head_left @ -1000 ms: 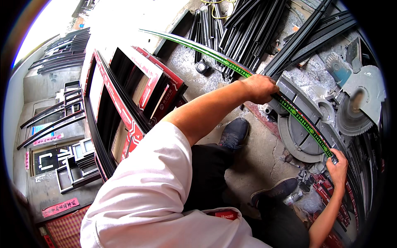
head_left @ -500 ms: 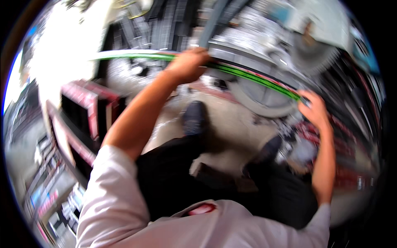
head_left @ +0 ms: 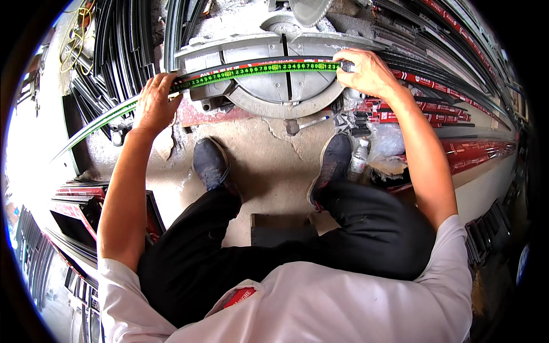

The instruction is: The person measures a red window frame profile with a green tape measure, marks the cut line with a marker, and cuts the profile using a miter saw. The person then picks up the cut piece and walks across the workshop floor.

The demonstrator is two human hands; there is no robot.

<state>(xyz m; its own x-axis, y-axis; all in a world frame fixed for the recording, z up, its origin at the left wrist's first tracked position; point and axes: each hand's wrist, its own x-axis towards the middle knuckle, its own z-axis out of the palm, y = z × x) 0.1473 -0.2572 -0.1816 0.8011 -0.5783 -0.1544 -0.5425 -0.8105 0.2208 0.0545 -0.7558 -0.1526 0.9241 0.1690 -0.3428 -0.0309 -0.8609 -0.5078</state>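
Observation:
A green tape measure blade (head_left: 251, 70) with dark markings stretches across the saw, lying along a long black profile strip (head_left: 309, 59) with red film. Gripping both at the left is my left hand (head_left: 155, 103), fingers curled over the top. My right hand (head_left: 363, 71) pinches the tape's end against the strip at the right. Both lie over the round grey table (head_left: 251, 94) of a mitre saw, whose toothed blade (head_left: 310, 10) hangs beyond. Left of my left hand, the tape and strip run on toward the lower left; the tape's case cannot be made out.
Dark profiles (head_left: 123, 51) are stacked at the far left, and red-wrapped ones (head_left: 480, 153) lie at the right. A plastic bottle (head_left: 359, 157) stands beside my right shoe. A blue-white pen (head_left: 314, 122) lies before the saw. Red-and-black frames (head_left: 74, 208) stand at the left.
The view has swung and steadied from a blur, bringing the saw table to the centre. Both hands still hold the tape and strip, which now lie straighter across the saw.

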